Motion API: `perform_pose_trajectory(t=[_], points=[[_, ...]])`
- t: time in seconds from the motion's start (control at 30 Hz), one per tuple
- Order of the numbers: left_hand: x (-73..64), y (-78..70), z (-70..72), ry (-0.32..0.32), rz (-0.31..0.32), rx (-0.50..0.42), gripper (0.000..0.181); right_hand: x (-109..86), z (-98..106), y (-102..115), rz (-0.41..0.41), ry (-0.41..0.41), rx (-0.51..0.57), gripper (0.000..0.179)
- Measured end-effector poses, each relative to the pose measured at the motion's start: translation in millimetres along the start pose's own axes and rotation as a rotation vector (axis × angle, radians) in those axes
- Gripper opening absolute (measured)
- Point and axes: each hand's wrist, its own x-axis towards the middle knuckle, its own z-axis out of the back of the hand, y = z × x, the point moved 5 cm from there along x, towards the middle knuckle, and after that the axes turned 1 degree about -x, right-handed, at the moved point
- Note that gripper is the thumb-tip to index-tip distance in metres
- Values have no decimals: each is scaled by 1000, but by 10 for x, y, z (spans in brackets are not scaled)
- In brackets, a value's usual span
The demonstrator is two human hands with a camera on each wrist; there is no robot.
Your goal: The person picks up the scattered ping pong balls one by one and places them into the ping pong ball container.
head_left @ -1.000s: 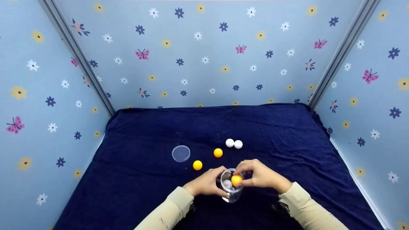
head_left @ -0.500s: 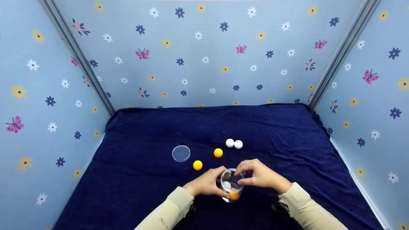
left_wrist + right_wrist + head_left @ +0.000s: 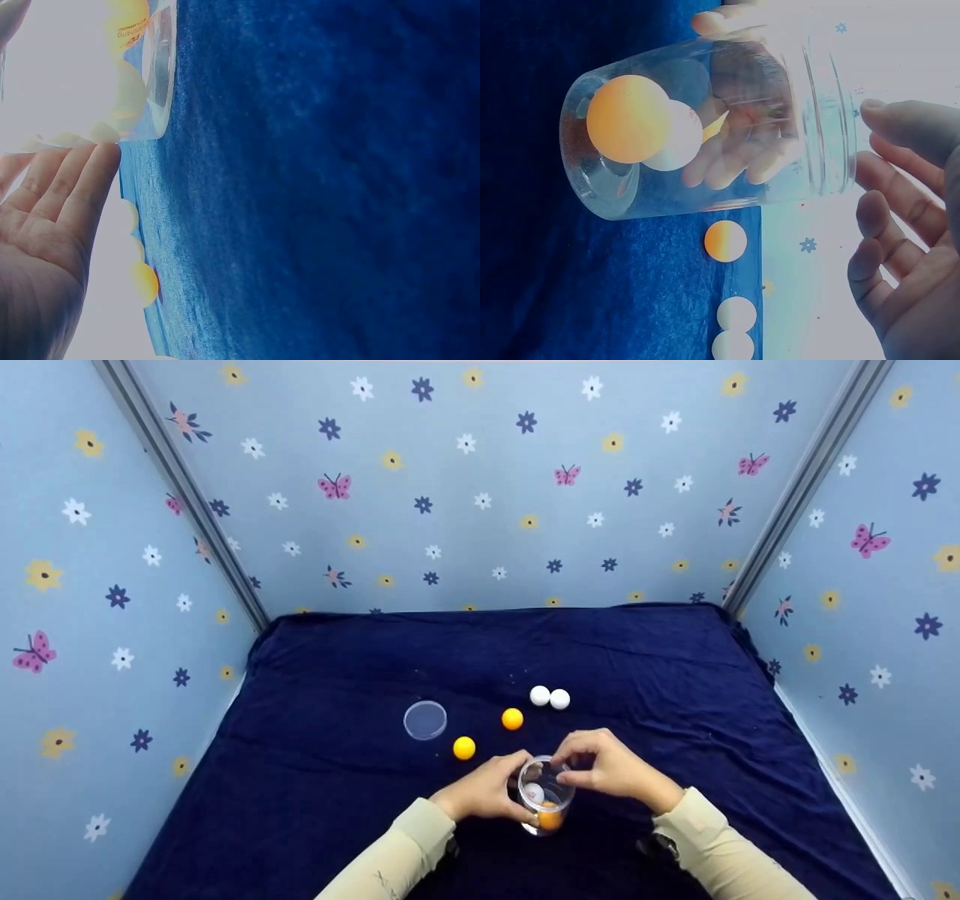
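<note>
Upright in front of me stands a clear plastic jar [image 3: 817, 142] without a lid on it. My left hand [image 3: 484, 791] grips its left side, thumb in front and fingers behind. Low inside, an orange ping-pong ball [image 3: 630, 118] lies against a white ping-pong ball [image 3: 682, 139]. At the jar's mouth is my right hand [image 3: 611, 771], its fingers loosely bent with nothing between them. In the right wrist view those fingertips are at the rim; whether they touch it I cannot tell.
Beyond the jar, two orange balls, one nearer [image 3: 464, 748] and one farther [image 3: 512, 718], lie on the dark blue cloth [image 3: 322, 795]. Two white balls [image 3: 559, 699] touch each other behind them. A round clear lid [image 3: 425, 721] lies to the left. Patterned walls [image 3: 480, 540] enclose the table.
My right hand has let go of the orange ball, which dropped from the jar's mouth to the bottom. That hand has since risen slightly. My left hand and the jar have stayed put.
</note>
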Motion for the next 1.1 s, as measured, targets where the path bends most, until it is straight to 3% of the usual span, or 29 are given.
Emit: perform_pose_trajectory(t=[0.43,1.1], points=[[-3,1,1,-6,4,14,72,-22,40,-65,3,-133,-13,25],[-5,5,-1,-8,4,33,73,-63,120,-153,-121,-306,-47,28]])
